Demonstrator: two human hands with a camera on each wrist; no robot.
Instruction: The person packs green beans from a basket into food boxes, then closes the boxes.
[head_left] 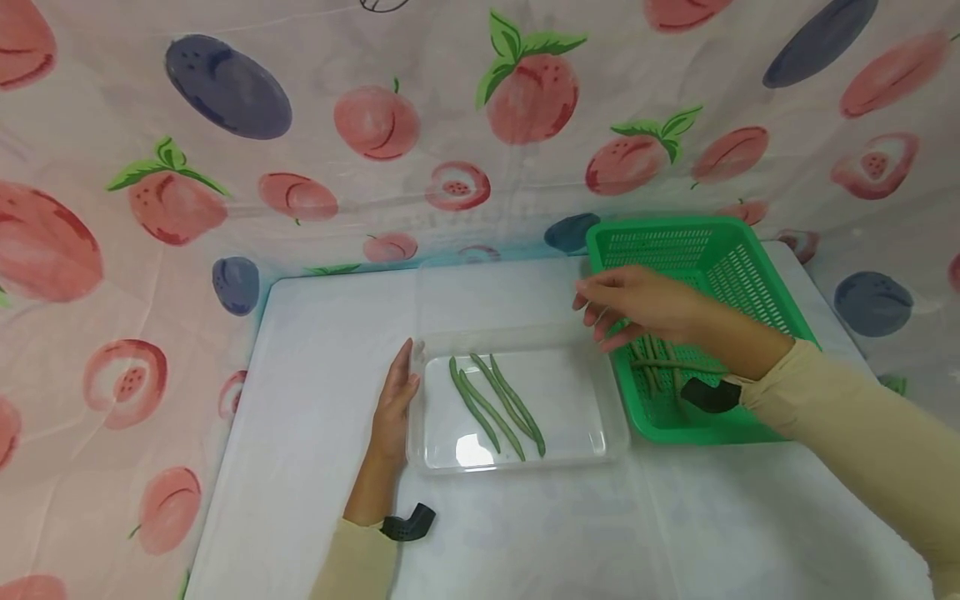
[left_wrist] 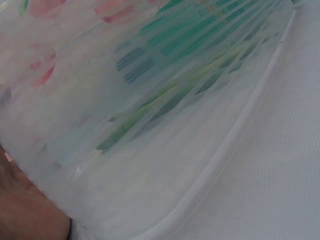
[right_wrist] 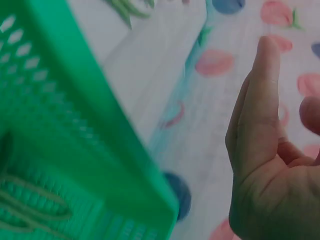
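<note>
Between hands [head_left: 390, 408] [head_left: 645, 307]: four green beans [head_left: 491, 409] in clear container [head_left: 573, 396].

Clear container [left_wrist: 165, 170], green beans [left_wrist: 122, 134] seen through it, left hand [left_wrist: 30, 205] alongside

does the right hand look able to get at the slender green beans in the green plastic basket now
Likely yes: the right hand looks empty near the open green plastic basket, and no lid covers the slender green beans inside.
</note>
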